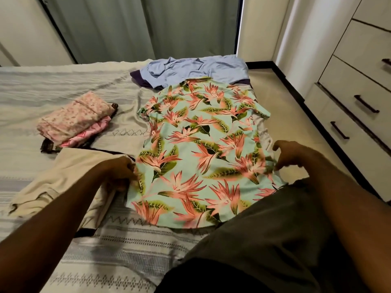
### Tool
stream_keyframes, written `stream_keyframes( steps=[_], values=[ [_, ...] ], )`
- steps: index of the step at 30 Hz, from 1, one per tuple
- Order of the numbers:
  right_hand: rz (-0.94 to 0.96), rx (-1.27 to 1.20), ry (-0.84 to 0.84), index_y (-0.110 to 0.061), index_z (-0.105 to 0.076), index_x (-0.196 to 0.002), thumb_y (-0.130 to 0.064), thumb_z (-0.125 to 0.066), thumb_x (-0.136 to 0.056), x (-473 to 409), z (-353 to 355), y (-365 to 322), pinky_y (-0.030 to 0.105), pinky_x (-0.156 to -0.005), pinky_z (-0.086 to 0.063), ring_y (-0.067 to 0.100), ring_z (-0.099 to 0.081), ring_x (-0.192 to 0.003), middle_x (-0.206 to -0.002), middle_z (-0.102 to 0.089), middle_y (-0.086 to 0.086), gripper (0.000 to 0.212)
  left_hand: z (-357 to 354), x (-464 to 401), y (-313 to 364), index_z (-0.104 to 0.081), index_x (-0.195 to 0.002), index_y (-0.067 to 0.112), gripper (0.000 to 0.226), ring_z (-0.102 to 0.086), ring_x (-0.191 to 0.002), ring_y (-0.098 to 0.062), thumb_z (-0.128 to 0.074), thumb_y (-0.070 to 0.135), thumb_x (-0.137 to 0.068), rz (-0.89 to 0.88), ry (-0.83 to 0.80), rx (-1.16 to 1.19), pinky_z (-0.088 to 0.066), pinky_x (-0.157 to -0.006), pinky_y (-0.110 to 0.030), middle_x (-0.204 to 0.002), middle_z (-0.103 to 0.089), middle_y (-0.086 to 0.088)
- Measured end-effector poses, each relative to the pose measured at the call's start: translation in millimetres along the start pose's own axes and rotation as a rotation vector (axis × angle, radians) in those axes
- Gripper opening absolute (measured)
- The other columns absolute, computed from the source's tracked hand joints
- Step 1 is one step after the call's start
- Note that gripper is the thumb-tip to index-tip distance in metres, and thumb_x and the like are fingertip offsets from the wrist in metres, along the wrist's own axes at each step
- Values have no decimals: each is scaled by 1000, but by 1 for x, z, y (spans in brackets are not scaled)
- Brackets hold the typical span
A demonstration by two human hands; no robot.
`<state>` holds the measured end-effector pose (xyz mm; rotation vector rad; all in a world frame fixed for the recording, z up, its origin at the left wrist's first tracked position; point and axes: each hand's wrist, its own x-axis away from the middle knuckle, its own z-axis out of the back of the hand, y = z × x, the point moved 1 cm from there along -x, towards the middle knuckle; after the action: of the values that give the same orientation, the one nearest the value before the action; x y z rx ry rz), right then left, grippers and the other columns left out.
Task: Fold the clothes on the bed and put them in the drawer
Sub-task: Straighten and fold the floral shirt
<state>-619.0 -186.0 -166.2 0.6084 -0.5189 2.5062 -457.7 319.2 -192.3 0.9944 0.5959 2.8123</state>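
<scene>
I see my left hand (pixel 120 170) and right hand (pixel 289 155) each pinching a near side edge of the floral shirt (pixel 201 144) spread on the bed (pixel 63 87).

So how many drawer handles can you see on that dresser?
3: an upper handle cut off by the frame edge, a middle handle and a lower handle. More may lie outside the view.

Both bare forearms reach forward and slightly inward from the lower corners of the view, wrists held low. The left hand (pixel 120 172) has its fingers curled, pinching the near left edge of a floral shirt (pixel 198 149). The right hand (pixel 291 155) is arched, knuckles raised, with thumb lifted and fingertips bent down onto the shirt's right edge; its grip looks like a pinch.
</scene>
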Motion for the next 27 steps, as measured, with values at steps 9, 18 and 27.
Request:
stream_keyframes(
  steps=[9, 18, 27],
  values=[
    [444, -37, 265, -14, -60, -126, -24, -85, -77, -50, 17, -141, 39, -91, -52, 28, -61, -110, -127, -62, 11, 56, 38, -59, 39, -69, -71, -10, 47, -74, -65, -35, -82, 34, -83, -75, 384, 285, -63, -70, -47, -66, -71, -22],
    [774, -53, 237, -10, -72, -117, -9, -59, -96, -116, 8, -343, 34, -94, -52, 25, -67, -108, -124, -69, 10, 25, 27, -122, 15, -62, -70, -2, 25, -51, -44, -18, -83, 8, -80, -85, 231, 800, -41, -46, -23, -54, -57, -13],
    [773, 20, 246, -15, -62, -129, -3, -64, -83, -194, -39, -479, 36, -99, -45, 33, -58, -119, -125, -64, 13, 48, 21, -141, 4, -59, -78, -2, 28, -48, -37, -18, -86, -1, -72, -108, 149, 1018, -40, -43, -22, -53, -57, -19]
  ],
)
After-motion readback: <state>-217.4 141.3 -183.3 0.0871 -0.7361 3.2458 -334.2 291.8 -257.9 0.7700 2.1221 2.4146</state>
